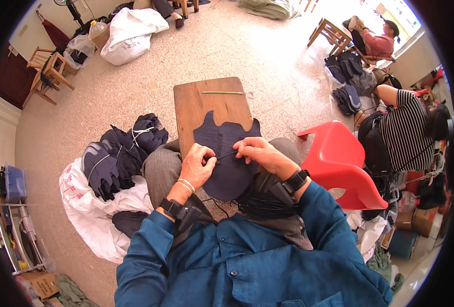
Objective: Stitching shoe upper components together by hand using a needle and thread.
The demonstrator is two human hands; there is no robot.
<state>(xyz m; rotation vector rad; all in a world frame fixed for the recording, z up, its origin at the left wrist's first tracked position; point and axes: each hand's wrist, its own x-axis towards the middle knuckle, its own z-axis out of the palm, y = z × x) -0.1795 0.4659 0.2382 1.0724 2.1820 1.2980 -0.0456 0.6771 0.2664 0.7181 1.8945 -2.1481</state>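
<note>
A dark navy fabric piece [229,176], shaped like a flat shoe upper, lies over my lap and the near end of a small wooden bench [206,100]. Above its middle, my left hand [198,165] is closed in a pinch at a thin dark cord [228,155]. The other side of that cord is pinched by my right hand [264,155], with the fingertips close to the fabric. More loose dark cord [268,205] hangs in a bundle over my right thigh. Farther up the bench rests a thin pale rod [222,92].
Tied bundles of dark cut pieces [104,166] sit on a white sack [81,217] at my left. A red plastic chair [334,153] stands close on my right. Beyond it sits a person in a striped shirt [410,128]; another person [379,45] sits farther back.
</note>
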